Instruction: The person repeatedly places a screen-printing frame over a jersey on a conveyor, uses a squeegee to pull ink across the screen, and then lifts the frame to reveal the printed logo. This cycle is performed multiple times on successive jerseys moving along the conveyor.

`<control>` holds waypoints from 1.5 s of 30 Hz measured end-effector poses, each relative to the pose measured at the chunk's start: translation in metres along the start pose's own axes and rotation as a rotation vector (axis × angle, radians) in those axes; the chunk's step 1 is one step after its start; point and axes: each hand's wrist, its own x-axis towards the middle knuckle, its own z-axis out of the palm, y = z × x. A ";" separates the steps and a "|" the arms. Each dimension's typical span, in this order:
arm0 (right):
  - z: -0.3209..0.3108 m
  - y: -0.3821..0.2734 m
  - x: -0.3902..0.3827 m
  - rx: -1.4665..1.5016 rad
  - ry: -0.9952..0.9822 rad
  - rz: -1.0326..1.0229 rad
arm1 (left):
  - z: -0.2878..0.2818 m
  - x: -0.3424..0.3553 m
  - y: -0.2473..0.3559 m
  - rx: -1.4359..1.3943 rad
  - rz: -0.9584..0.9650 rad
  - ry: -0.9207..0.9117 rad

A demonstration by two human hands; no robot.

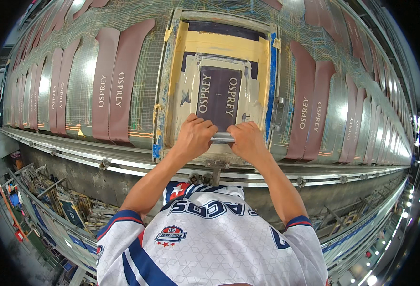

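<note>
A screen-printing frame (165, 90) with a metal border and yellow and blue tape lies flat on the long table in front of me. Inside it, a dark mesh window (220, 86) shows pale lettering, with cream ink smeared around it. At the near end of the window, both my hands grip a squeegee (223, 137) with a metallic bar. My left hand (197, 137) is closed over its left end, and my right hand (249, 141) is closed over its right end. The fingers cover much of the squeegee, and its blade edge is hidden.
Maroon cut fabric pieces (108, 86) with pale lettering lie in pairs along the table on both sides. A metal rail (124, 164) runs along the near table edge. A metal handle (280, 114) sits at the frame's right side. Racks holding several frames (71, 209) stand behind me at left.
</note>
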 end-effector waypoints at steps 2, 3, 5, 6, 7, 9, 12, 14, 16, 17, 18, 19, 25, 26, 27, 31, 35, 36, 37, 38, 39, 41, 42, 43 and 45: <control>-0.018 0.003 0.021 -0.072 -0.087 0.052 | -0.007 0.019 -0.014 0.048 0.010 -0.047; -0.027 0.008 0.039 -0.105 -0.132 0.077 | -0.011 0.036 -0.025 0.084 0.008 -0.051; -0.043 0.034 0.083 -0.114 -0.100 0.091 | -0.021 0.081 -0.049 0.130 0.013 -0.028; -0.051 0.049 0.105 -0.118 -0.078 0.093 | -0.028 0.106 -0.061 0.143 0.019 -0.008; -0.058 0.065 0.127 -0.119 -0.053 0.092 | -0.034 0.130 -0.072 0.175 -0.009 -0.045; -0.068 0.089 0.160 -0.075 -0.054 0.123 | -0.043 0.169 -0.090 0.198 -0.036 -0.086; -0.073 0.105 0.186 -0.072 -0.109 0.145 | -0.043 0.193 -0.106 0.168 -0.037 -0.086; -0.069 0.105 0.189 -0.019 -0.140 0.183 | -0.038 0.188 -0.110 0.147 -0.049 -0.058; -0.066 0.103 0.186 -0.007 -0.118 0.176 | -0.034 0.182 -0.110 0.109 -0.057 -0.055; -0.070 0.095 0.180 0.027 -0.138 0.203 | -0.033 0.177 -0.107 0.104 -0.039 -0.029; -0.062 0.090 0.170 0.002 -0.107 0.166 | -0.031 0.169 -0.104 0.100 -0.020 -0.002; -0.053 0.087 0.156 -0.022 -0.080 0.132 | -0.027 0.156 -0.097 0.108 -0.005 0.008; 0.000 0.007 0.025 -0.009 -0.104 0.067 | 0.000 0.011 -0.018 0.013 -0.004 -0.026; 0.006 -0.001 0.008 -0.001 -0.010 0.002 | 0.000 -0.001 -0.008 0.005 -0.003 -0.009; 0.009 -0.004 0.001 0.005 0.001 0.003 | 0.002 -0.011 -0.002 -0.004 -0.003 0.008; -0.007 0.006 0.022 -0.046 -0.065 0.017 | -0.009 0.015 -0.014 0.030 0.008 -0.014; -0.046 0.049 0.105 -0.071 -0.094 0.083 | -0.021 0.099 -0.065 0.128 0.022 0.039; -0.054 0.065 0.126 -0.084 -0.090 0.084 | -0.028 0.124 -0.073 0.162 0.010 -0.005; -0.062 0.080 0.144 -0.057 -0.094 0.095 | -0.037 0.148 -0.079 0.202 -0.005 -0.048; -0.068 0.090 0.159 -0.028 -0.100 0.115 | -0.042 0.166 -0.088 0.188 -0.014 -0.066; -0.073 0.099 0.173 -0.019 -0.103 0.118 | -0.046 0.182 -0.095 0.173 -0.023 -0.084; -0.077 0.108 0.193 0.003 -0.124 0.126 | -0.044 0.197 -0.109 0.152 -0.027 -0.086; -0.078 0.111 0.198 0.007 -0.125 0.132 | -0.044 0.201 -0.116 0.150 -0.018 -0.068; -0.076 0.111 0.201 0.011 -0.133 0.144 | -0.042 0.202 -0.118 0.139 -0.008 -0.055; -0.069 0.115 0.201 0.043 -0.116 0.150 | -0.039 0.205 -0.121 0.148 -0.028 -0.077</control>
